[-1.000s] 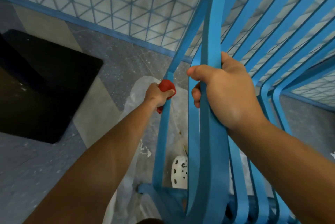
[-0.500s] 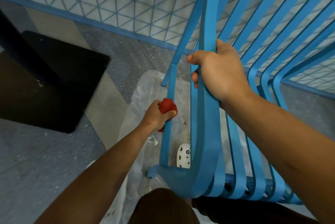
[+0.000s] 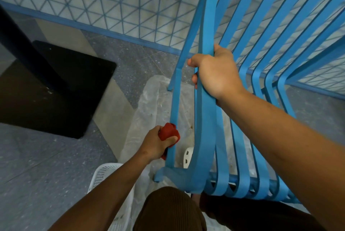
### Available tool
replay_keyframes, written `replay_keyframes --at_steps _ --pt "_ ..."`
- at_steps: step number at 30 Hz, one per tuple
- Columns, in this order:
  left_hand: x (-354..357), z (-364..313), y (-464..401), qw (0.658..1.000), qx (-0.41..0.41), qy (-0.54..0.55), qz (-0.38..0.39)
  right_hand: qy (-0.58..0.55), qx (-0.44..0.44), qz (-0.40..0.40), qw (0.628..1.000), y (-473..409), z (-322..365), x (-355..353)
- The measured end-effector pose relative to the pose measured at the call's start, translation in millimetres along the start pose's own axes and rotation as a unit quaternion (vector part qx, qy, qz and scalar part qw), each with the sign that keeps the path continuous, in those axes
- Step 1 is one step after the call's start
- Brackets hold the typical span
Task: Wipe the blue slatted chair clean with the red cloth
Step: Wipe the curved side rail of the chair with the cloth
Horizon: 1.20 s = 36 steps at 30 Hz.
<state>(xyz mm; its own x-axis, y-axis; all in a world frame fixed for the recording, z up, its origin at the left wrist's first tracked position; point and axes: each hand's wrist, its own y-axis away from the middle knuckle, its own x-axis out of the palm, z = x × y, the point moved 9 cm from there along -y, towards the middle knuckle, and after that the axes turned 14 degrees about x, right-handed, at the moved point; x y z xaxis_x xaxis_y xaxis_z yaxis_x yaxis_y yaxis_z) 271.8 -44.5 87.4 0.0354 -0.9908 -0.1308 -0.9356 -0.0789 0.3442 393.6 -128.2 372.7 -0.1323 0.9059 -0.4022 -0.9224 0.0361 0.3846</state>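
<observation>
Gripping red cloth (image 3: 169, 132) against blue chair (image 3: 204, 118) leg, left hand (image 3: 158, 142), right hand (image 3: 216, 73) clutching slat

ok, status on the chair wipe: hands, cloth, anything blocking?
Left hand grips red cloth, pressed to a blue chair bar. Right hand grips upper slats, steadying. White basket underneath, not blocking.

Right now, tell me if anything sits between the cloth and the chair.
Nothing visible does. The left hand holds the cloth right against the chair's outer bar, while the right hand grips a slat higher up.
</observation>
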Motion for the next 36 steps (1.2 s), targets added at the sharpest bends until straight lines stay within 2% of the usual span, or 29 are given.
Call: replay_keyframes --at_steps 5,8,11,13,16,20,30,36 --pt "-8 8 13 1.0 -0.009 0.005 -0.018 -0.008 -0.002 -0.024 1.0 9 -1 -6" --pt "-13 10 22 0.999 0.0 0.027 -0.04 -0.01 0.034 0.007 0.999 22 -13 -4" --pt "-20 3 28 0.998 0.015 0.035 -0.055 0.041 0.043 0.035 0.998 56 -33 -10" --pt "-27 -3 29 0.996 0.025 0.036 -0.075 0.064 0.024 0.041 0.997 85 -46 -16" --pt "-36 -20 30 0.995 0.047 0.025 -0.089 0.031 0.001 0.033 0.999 106 -57 -17" --pt "-50 -39 30 0.992 0.067 0.019 -0.106 -0.014 -0.02 -0.001 1.0 100 -55 -10" --pt "-94 -37 41 0.985 0.048 -0.006 -0.167 -0.014 -0.021 0.007 1.0 81 -41 9" --pt "-111 -30 51 0.973 0.028 0.045 -0.225 -0.027 -0.028 0.002 0.999 75 -34 16"
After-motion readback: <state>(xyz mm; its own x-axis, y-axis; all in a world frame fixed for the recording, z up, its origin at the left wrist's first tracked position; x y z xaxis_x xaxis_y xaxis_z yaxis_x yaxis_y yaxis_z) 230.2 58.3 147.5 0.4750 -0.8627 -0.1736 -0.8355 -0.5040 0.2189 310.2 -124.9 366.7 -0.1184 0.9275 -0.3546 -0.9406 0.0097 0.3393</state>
